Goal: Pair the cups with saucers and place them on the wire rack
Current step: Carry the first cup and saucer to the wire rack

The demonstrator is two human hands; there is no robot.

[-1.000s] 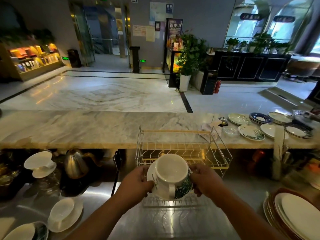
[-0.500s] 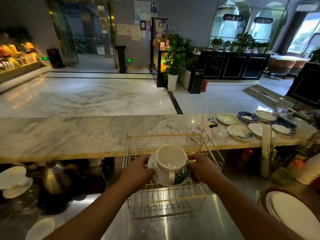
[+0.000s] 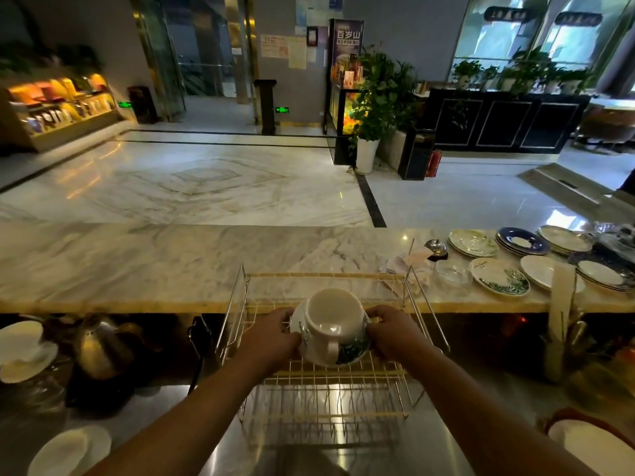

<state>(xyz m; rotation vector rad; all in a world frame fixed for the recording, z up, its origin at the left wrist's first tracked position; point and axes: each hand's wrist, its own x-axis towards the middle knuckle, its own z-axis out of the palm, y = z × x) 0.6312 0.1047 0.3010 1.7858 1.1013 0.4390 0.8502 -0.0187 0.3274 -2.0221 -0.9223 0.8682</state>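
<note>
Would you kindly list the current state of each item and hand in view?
White cup with green leaf print: upright, empty, on its saucer.
Matching saucer: held from both sides, over the rack.
Metal wire rack: otherwise unloaded.
Left hand: gripping the saucer.
Right hand: gripping the saucer.
</note>
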